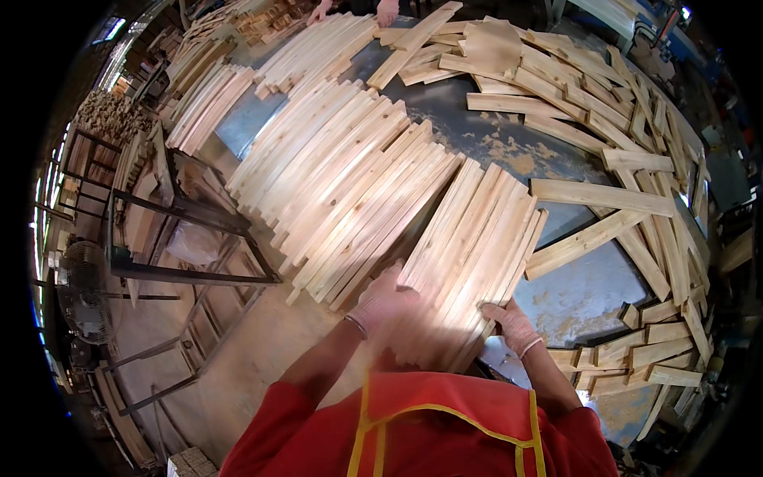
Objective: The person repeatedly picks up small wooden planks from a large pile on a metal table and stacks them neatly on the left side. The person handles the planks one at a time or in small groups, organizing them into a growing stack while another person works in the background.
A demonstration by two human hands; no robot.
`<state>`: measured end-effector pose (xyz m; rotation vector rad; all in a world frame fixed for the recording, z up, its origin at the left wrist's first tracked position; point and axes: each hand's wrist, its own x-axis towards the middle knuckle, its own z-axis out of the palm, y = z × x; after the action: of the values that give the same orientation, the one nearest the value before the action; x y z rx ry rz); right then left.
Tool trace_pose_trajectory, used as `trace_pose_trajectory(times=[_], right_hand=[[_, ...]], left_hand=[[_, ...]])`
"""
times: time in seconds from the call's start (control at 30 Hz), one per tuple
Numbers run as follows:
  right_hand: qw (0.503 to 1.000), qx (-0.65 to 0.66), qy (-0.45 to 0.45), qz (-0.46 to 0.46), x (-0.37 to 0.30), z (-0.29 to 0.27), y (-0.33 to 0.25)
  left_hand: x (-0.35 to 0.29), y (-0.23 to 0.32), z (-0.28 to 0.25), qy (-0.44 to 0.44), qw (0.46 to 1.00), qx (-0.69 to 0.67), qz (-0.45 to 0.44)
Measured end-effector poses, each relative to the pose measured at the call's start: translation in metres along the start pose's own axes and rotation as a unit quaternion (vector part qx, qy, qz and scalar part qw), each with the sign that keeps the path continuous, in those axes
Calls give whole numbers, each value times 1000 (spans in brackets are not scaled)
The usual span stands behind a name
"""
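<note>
A bundle of pale wooden strips (469, 246), lying side by side, is squeezed between my two gloved hands near my apron. My left hand (385, 302) presses on its left side, fingers partly hidden by the wood. Around the right edge, close to the near end, my right hand (513, 324) grips with its thumb on top. To the left a long row of similar wooden strips (326, 171) lies side by side on the metal table (592, 294). A dark wedge-shaped gap separates that row from the bundle; at the far end the two come close together.
Loose boards (604, 195) lie crisscrossed along the table's right side, with short wood pieces (636, 350) stacked nearer. Sawdust (517, 155) is scattered on the tabletop. Another person's hands (387, 11) are at the far end. At left stand a metal frame (191, 277) and a fan (83, 290).
</note>
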<state>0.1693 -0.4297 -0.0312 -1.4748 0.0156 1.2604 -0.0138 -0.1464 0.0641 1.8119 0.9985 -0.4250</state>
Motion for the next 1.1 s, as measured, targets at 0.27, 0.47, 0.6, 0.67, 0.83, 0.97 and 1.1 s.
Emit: trace_pose_trajectory(times=[0.27,0.47,0.6,0.67,0.83,0.97,1.1], right_hand=[[995,102,-6,-20,-7,54,-50],[993,93,-25,-67,15,192,-127],[992,90,-68,-61,56,275,-135],[996,13,-85,-15,101,283,-109],[999,7,-36,7,99,308,-126],[991,24,57,-121,123,223,-77],[987,80,141,-23,136,176,-51]], left_hand=[[-31,39,-66,127,969,122,176],[11,-8,-212,131,960,-47,242],[70,-63,-294,69,972,-78,209],[94,-87,-322,55,978,-78,184],[161,-170,-327,110,962,49,244],[83,-91,-336,206,937,195,207],[11,-44,-291,228,938,241,101]])
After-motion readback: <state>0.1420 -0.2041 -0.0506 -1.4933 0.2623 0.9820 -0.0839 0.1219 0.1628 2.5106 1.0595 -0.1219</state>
